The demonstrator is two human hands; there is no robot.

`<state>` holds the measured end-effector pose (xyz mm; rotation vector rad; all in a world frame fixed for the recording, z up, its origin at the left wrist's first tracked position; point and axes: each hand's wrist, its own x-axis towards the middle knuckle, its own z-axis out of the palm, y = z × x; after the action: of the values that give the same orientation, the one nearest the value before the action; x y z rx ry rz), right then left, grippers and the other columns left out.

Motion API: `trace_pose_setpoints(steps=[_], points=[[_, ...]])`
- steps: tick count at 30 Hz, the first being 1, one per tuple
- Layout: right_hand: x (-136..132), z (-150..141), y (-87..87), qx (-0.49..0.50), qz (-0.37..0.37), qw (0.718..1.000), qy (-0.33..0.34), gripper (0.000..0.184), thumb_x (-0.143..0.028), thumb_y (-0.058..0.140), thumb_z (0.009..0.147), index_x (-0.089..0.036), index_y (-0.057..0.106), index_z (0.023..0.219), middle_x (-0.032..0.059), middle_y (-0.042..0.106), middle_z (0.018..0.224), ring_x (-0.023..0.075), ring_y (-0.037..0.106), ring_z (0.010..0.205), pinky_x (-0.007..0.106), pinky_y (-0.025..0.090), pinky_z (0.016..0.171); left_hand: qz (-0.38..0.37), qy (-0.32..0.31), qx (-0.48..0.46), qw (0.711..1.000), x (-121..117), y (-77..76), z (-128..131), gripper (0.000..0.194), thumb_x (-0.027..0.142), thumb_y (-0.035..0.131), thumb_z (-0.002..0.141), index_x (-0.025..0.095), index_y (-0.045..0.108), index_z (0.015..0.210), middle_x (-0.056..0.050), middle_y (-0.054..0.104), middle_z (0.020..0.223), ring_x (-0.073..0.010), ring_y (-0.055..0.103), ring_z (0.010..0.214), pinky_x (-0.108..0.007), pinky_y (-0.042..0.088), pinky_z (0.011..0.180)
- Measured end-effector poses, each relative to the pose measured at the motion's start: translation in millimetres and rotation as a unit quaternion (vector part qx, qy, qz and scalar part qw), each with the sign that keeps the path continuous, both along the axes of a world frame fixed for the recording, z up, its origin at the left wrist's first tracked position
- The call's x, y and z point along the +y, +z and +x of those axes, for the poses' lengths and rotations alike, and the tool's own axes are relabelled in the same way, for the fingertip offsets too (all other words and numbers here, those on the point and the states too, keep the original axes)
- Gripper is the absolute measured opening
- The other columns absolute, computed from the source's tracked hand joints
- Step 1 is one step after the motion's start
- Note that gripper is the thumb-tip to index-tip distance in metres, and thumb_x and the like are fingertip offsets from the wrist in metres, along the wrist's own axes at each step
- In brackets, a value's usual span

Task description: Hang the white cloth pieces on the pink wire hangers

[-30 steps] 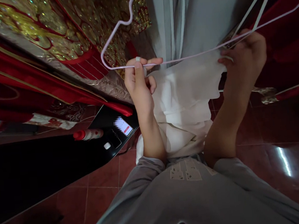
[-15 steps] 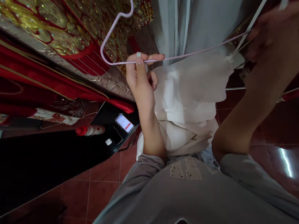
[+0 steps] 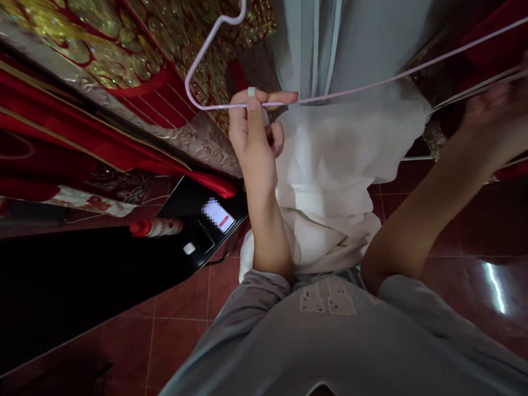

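Note:
My left hand point(image 3: 252, 127) is closed around the bottom bar of a thin pink clothes hanger point(image 3: 191, 72), index finger stretched along it. The bar runs on to the right edge of the view. Below hangs a white layered garment point(image 3: 334, 147), its upper edge close behind my left fingers. Thin white straps point(image 3: 457, 96) stretch from its right corner to my right hand point(image 3: 500, 103). That hand, smeared by motion at the right edge, is closed on the straps, below the hanger bar.
Gold-sequined and red garments point(image 3: 137, 42) hang at the upper left. On a black table point(image 3: 67, 291) are a red-capped bottle point(image 3: 157, 227), a lit phone point(image 3: 219, 215), a dark phone point(image 3: 201, 236) and a small white case point(image 3: 189, 248). Grey cloth point(image 3: 382, 18) hangs ahead.
My right hand has moved right and down, drawing the straps lower and flatter. The hanger's right part has come up clear above that hand. My left hand keeps its grip.

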<state>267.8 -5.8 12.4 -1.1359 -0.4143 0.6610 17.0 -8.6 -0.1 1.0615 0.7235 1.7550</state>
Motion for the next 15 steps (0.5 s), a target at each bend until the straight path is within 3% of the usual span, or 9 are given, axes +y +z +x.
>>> trace_pose_setpoints(steps=[2, 4, 6, 8, 11, 15], points=[[-5.9, -21.7, -12.7, 0.004, 0.014, 1.000, 0.023, 0.040, -0.034, 0.020, 0.090, -0.018, 0.050, 0.111, 0.0010, 0.057, 0.104, -0.0040, 0.039, 0.048, 0.012, 0.025, 0.041, -0.013, -0.003, 0.002, 1.000, -2.1, 2.5, 2.3, 0.026, 0.020, 0.030, 0.104, 0.023, 0.047, 0.084, -0.003, 0.067, 0.087, -0.0107, 0.017, 0.035, -0.030, 0.011, 0.041], [-9.5, -49.2, -16.8, -0.007, -0.002, 0.993, 0.118, 0.025, -0.024, 0.042, 0.078, -0.011, 0.056, 0.094, 0.0038, 0.060, 0.083, 0.0019, 0.042, 0.044, 0.017, 0.027, 0.040, -0.026, -0.001, 0.005, 1.000, -3.5, 4.4, 3.4, 0.026, 0.021, 0.029, 0.104, 0.023, 0.046, 0.084, -0.003, 0.067, 0.087, -0.0110, 0.018, 0.035, -0.030, 0.011, 0.041], [-12.6, -76.0, -12.7, -0.018, 0.008, 0.979, 0.201, 0.025, -0.021, 0.052, 0.071, -0.009, 0.059, 0.092, 0.0073, 0.062, 0.085, 0.0063, 0.049, 0.049, 0.019, 0.032, 0.042, -0.043, 0.001, 0.005, 0.999, -4.3, 5.5, 3.0, 0.026, 0.021, 0.031, 0.104, 0.023, 0.047, 0.084, -0.003, 0.067, 0.089, -0.0107, 0.020, 0.035, -0.029, 0.013, 0.041], [-15.3, -96.0, -5.3, -0.022, 0.046, 0.968, 0.247, 0.025, -0.030, 0.054, 0.075, -0.011, 0.057, 0.092, 0.0068, 0.063, 0.091, 0.0059, 0.052, 0.053, 0.019, 0.036, 0.046, -0.065, 0.005, 0.008, 0.998, -4.8, 5.9, 1.7, 0.025, 0.022, 0.033, 0.104, 0.023, 0.048, 0.084, -0.003, 0.067, 0.090, -0.0107, 0.022, 0.035, -0.029, 0.016, 0.041], [-16.7, -108.7, 0.8, -0.018, 0.097, 0.961, 0.257, 0.029, -0.043, 0.049, 0.083, -0.017, 0.051, 0.095, 0.0025, 0.061, 0.093, 0.0020, 0.048, 0.055, 0.018, 0.035, 0.051, -0.070, 0.000, 0.019, 0.997, -5.6, 5.2, 1.4, 0.024, 0.025, 0.033, 0.103, 0.025, 0.049, 0.085, -0.003, 0.067, 0.092, -0.0114, 0.023, 0.035, -0.029, 0.017, 0.040], [-13.2, -106.6, -3.9, -0.029, 0.117, 0.963, 0.240, 0.029, -0.047, 0.048, 0.083, -0.019, 0.044, 0.087, 0.0001, 0.059, 0.090, 0.0025, 0.041, 0.053, 0.019, 0.029, 0.050, -0.044, -0.027, 0.017, 0.999, -6.8, 1.2, 5.1, 0.019, 0.029, 0.039, 0.101, 0.025, 0.050, 0.086, -0.003, 0.068, 0.094, -0.0111, 0.026, 0.035, -0.029, 0.020, 0.038]])
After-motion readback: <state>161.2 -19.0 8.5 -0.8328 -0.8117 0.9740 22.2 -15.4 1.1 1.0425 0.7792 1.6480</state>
